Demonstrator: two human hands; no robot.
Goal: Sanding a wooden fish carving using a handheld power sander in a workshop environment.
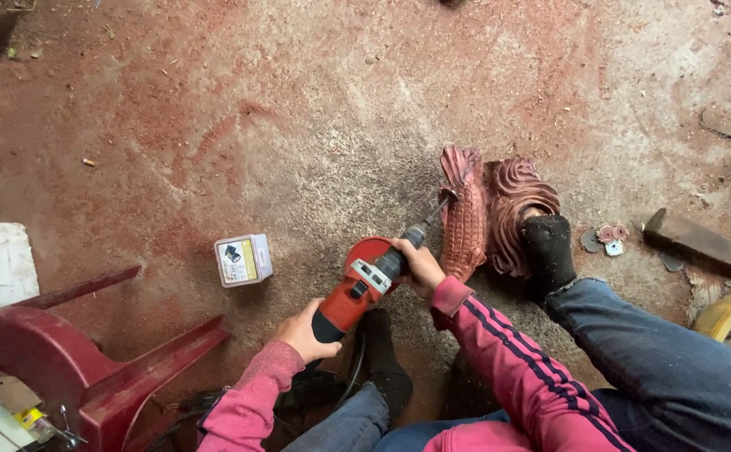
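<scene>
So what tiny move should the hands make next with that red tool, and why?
Probably ease the red power tool slightly forward along the carved wooden piece. Its tip already sits at the carving's edge, both the left hand and right hand grip it, and a socked foot steadies the wood.

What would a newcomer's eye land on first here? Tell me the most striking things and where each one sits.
At centre, a red power tool is held in both hands: the left hand on its rear body, the right hand near the front. Its thin bit points at a reddish carved wooden piece on the dusty floor, pinned by a black-socked foot. A small box lies left of the tool, and a dark red plastic chair fills the lower left corner.
</scene>
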